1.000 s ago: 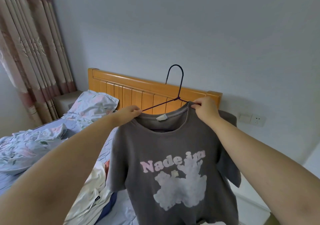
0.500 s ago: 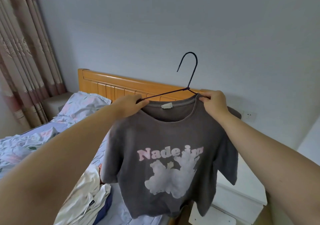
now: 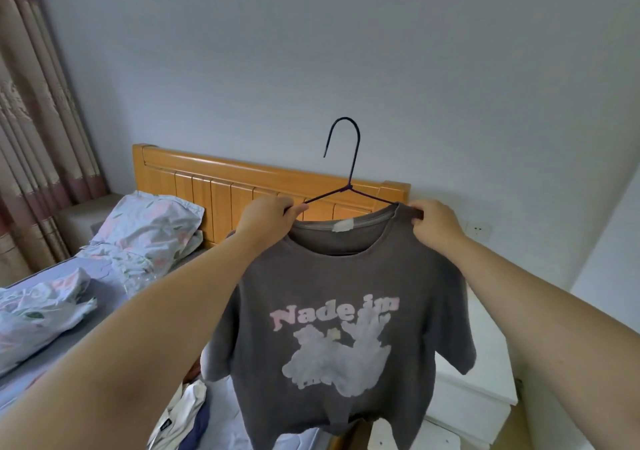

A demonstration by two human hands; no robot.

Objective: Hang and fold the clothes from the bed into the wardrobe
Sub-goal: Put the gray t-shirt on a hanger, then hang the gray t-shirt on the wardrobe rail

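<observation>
Only one camera here, a wide-angle one worn on the person's head, so there's no second view to overlap with. It faces forward and slightly down, along the two bare forearms coming in from the bottom corners. The grey printed T-shirt (image 3: 346,276) fills the middle, close in. Farther off are the orange wooden headboard (image 3: 214,179) and the pale blue-grey wall (image 3: 381,51), and the striped pink-beige curtain (image 3: 41,120) runs along the left edge.

Patterned curtain (image 3: 41,120) at left, floral pillow (image 3: 149,221), wall socket (image 3: 479,231), white nightstand (image 3: 485,380)
</observation>
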